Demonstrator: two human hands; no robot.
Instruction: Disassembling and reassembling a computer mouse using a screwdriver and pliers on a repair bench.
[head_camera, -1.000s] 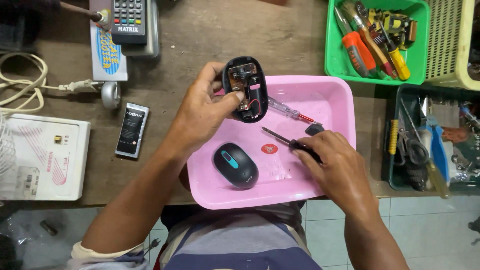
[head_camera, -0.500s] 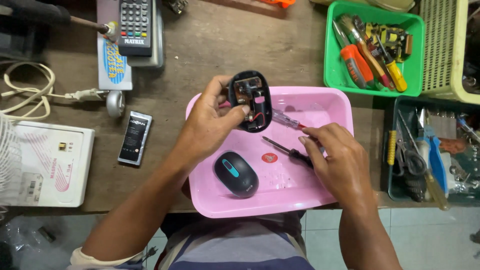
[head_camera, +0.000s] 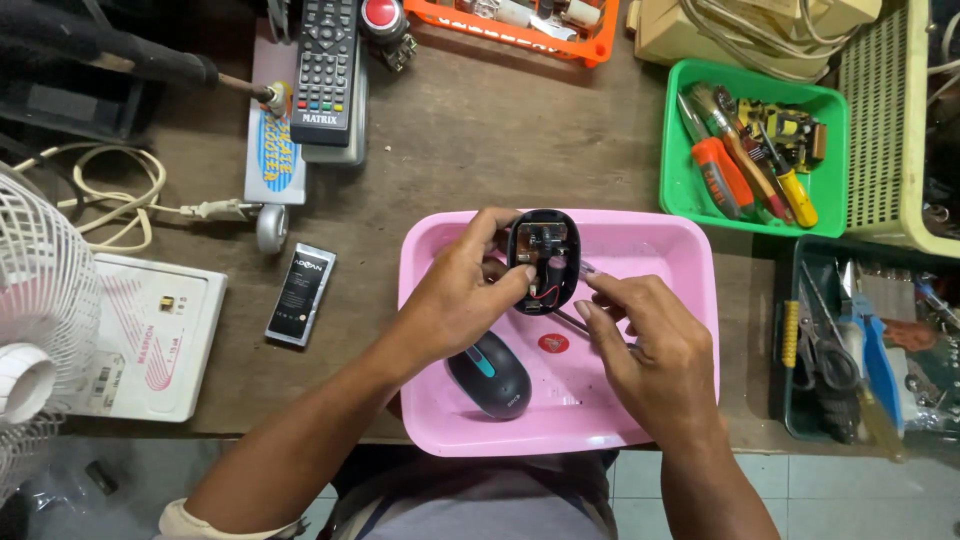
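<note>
Head view: opened mouse base (head_camera: 543, 262) between both hands, left hand (head_camera: 462, 292) gripping.

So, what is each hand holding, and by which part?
Left hand holds the opened mouse base by its left edge. Right hand touches its right edge; a firm grip cannot be told.

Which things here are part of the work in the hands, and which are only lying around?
In use:
- left hand holding opened mouse base
- right hand beside it
- mouse cover
- pink tray

Lying about:
- remote control
- green tool basket
- phone battery
- fan
</note>
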